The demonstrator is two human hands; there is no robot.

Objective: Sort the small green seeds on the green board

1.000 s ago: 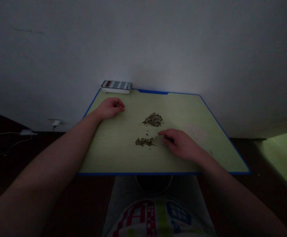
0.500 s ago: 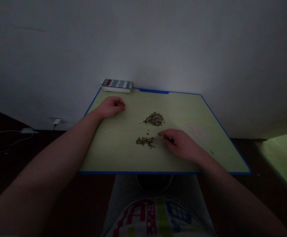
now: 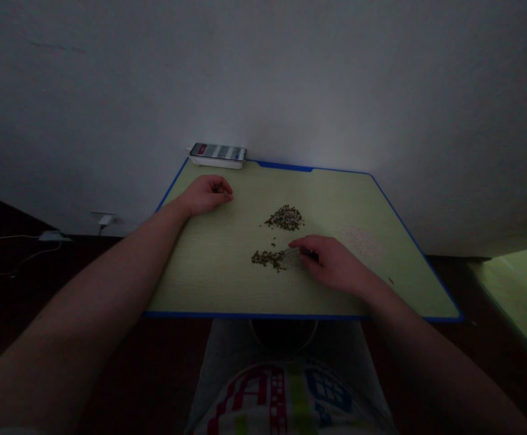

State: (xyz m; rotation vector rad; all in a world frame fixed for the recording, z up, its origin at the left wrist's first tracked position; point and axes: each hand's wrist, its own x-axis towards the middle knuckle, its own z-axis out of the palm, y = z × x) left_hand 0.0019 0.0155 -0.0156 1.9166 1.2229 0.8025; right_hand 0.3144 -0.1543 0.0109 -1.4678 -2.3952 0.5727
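My right hand is closed around the dark handle of a thin, see-through tool that looks like a wire whisk; the dim light hides its exact kind. The tool's far end touches a loose strip of small dark seeds or beans. Behind this strip lies a larger heap of dark and pale grains, with a few strays between the two. My left hand rests on the left side of the board, fingers loosely curled and a gap before the thumb. Nothing shows in it.
A patch of pale grains spreads on the right of the yellow-green, blue-edged tabletop. A phone lies on a white box at the back left, against the wall. A dark round thing sits below the front edge.
The whole view has shifted very slightly. Both hands, the tool and the grains keep nearly the same places on the tabletop.
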